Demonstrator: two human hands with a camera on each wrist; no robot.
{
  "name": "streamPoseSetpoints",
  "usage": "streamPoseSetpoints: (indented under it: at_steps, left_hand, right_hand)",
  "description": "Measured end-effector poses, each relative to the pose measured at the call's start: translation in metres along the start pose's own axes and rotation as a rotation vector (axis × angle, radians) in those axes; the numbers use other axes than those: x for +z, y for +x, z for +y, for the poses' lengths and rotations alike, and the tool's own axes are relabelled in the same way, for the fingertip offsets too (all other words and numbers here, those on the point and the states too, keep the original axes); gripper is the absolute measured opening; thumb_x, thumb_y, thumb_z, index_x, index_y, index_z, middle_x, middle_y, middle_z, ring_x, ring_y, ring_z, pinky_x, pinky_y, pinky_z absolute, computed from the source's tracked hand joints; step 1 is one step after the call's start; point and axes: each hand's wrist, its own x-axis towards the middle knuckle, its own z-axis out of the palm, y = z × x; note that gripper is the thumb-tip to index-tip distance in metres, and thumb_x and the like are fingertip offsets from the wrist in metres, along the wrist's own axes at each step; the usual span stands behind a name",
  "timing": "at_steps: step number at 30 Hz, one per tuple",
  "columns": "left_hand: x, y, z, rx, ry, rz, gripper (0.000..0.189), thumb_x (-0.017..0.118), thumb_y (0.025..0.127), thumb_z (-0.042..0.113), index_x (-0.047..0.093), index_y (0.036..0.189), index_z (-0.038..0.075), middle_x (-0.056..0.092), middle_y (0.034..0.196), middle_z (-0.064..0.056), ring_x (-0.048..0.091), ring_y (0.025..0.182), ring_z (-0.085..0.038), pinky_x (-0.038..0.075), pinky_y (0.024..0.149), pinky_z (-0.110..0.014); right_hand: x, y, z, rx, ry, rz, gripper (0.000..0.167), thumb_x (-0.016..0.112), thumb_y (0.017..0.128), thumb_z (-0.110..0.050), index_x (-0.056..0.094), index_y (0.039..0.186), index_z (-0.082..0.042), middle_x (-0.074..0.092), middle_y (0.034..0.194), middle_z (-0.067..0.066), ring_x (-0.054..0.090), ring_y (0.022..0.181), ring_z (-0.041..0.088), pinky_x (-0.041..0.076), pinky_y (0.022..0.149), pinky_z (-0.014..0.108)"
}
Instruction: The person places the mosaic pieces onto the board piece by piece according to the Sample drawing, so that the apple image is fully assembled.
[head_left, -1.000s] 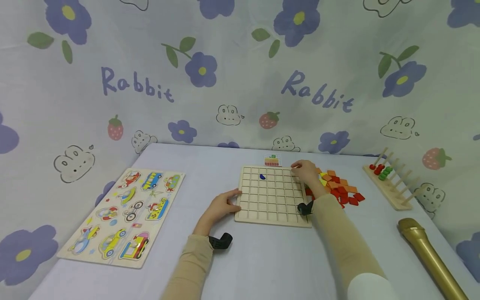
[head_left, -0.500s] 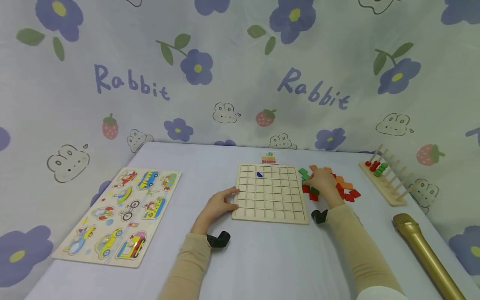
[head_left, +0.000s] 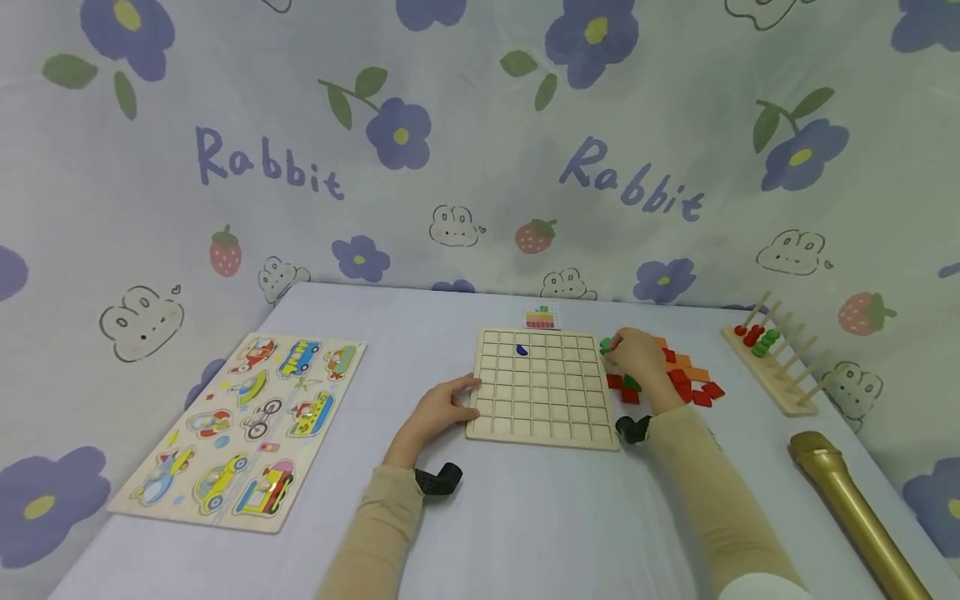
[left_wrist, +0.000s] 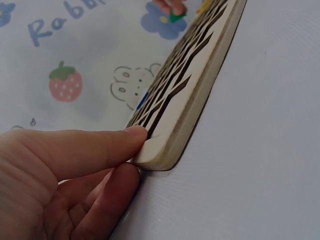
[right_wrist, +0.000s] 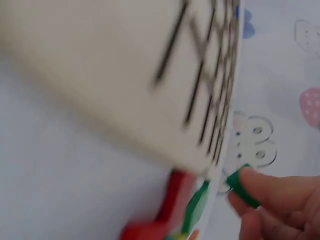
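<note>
Head view: one square wooden board (head_left: 551, 392), gridded, flat on the white table (head_left: 525, 517); left hand (head_left: 435, 408) at its left edge, right hand (head_left: 637, 358) just past its right edge, by the loose tiles (head_left: 681, 385). From where I stand, the board looks light, stiff and sturdy, best held by its rim. Left wrist view: fingers partly spread, one fingertip over the rim, another against the side, lightly gripping the board near a corner; smooth wood, likely to slide if nudged. Right wrist view: one green tile (right_wrist: 237, 185), beside the board, pinched at the fingertips, the gap no wider than the piece. Judged small, hard, light, slightly slippery; best taken by opposite edges. Its height above the table I cannot tell.
</note>
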Motion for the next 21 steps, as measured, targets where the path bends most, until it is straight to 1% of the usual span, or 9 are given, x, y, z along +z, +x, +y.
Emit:
streamPoseSetpoints:
  at_steps: [2,4,5,6,7,8,11,15,21]
  left_hand:
    - [0.000,0.000,0.000,-0.003,0.007,-0.001,0.055,0.074,0.075,0.013,0.057,0.127,0.014,0.043,0.142,-0.001,0.041,0.054,-0.012,0.037,0.053,-0.025]
    - [0.001,0.000,0.000,0.001,0.014,0.001,0.055,0.074,0.075,0.013,0.057,0.127,0.013,0.044,0.141,-0.002,0.041,0.054,-0.012,0.036,0.053,-0.025]
    - [0.001,0.000,0.000,0.005,0.016,0.000,0.055,0.074,0.075,0.012,0.057,0.127,0.013,0.044,0.141,-0.002,0.041,0.055,-0.012,0.036,0.053,-0.025]
    - [0.001,0.000,0.000,0.006,0.014,-0.002,0.055,0.074,0.075,0.012,0.057,0.127,0.013,0.044,0.141,-0.002,0.040,0.055,-0.012,0.036,0.053,-0.024]
    - [0.001,-0.001,0.000,0.008,0.009,-0.002,0.054,0.074,0.075,0.012,0.057,0.127,0.012,0.044,0.141,-0.003,0.041,0.055,-0.012,0.036,0.053,-0.024]
    - [0.001,-0.001,0.000,0.014,0.008,-0.004,0.054,0.073,0.075,0.012,0.057,0.127,0.012,0.044,0.141,-0.003,0.041,0.055,-0.011,0.036,0.053,-0.024]
    - [0.001,-0.002,0.000,0.039,-0.010,-0.017,0.054,0.072,0.076,0.011,0.056,0.128,0.009,0.043,0.142,-0.006,0.041,0.054,-0.011,0.036,0.053,-0.023]
    - [0.003,-0.002,0.001,0.043,-0.032,-0.029,0.054,0.072,0.076,0.011,0.056,0.128,0.010,0.042,0.142,-0.006,0.041,0.054,-0.011,0.037,0.052,-0.023]
    - [0.001,-0.004,0.003,0.021,-0.034,-0.014,0.053,0.073,0.076,0.011,0.057,0.127,0.010,0.043,0.142,-0.005,0.040,0.053,-0.012,0.036,0.052,-0.024]
  right_hand:
    - [0.004,0.005,-0.011,-0.080,0.168,-0.005,0.023,0.063,0.087,-0.016,0.063,0.104,0.000,0.063,0.105,0.020,0.058,0.089,0.032,0.047,0.072,0.040]
    - [0.011,0.013,-0.024,-0.151,0.328,-0.050,0.027,0.059,0.090,-0.013,0.062,0.112,0.002,0.060,0.114,0.021,0.055,0.102,0.034,0.044,0.084,0.043]
    - [0.015,0.018,-0.029,-0.183,0.380,-0.076,0.028,0.058,0.091,-0.012,0.061,0.114,0.003,0.058,0.117,0.022,0.053,0.106,0.035,0.042,0.088,0.044]
    - [0.020,0.022,-0.035,-0.190,0.420,-0.107,0.029,0.056,0.092,-0.012,0.059,0.117,0.003,0.056,0.120,0.022,0.050,0.109,0.036,0.041,0.091,0.045]
    - [0.024,0.027,-0.041,-0.204,0.432,-0.125,0.029,0.055,0.092,-0.012,0.059,0.118,0.002,0.055,0.121,0.022,0.050,0.110,0.036,0.041,0.091,0.045]
    - [0.029,0.032,-0.045,-0.211,0.431,-0.132,0.029,0.055,0.093,-0.012,0.059,0.118,0.002,0.055,0.120,0.022,0.050,0.110,0.035,0.041,0.091,0.045]
    - [0.039,0.043,-0.052,-0.215,0.347,-0.093,0.023,0.056,0.092,-0.011,0.061,0.112,0.000,0.057,0.113,0.019,0.052,0.105,0.033,0.043,0.087,0.043]
    - [0.047,0.054,-0.050,-0.215,0.288,-0.074,0.016,0.058,0.090,-0.008,0.063,0.104,-0.002,0.060,0.106,0.016,0.054,0.100,0.031,0.042,0.086,0.043]
    - [0.054,0.059,-0.051,-0.246,0.203,-0.110,0.017,0.057,0.091,-0.011,0.067,0.105,-0.007,0.059,0.113,0.016,0.053,0.104,0.031,0.041,0.088,0.044]
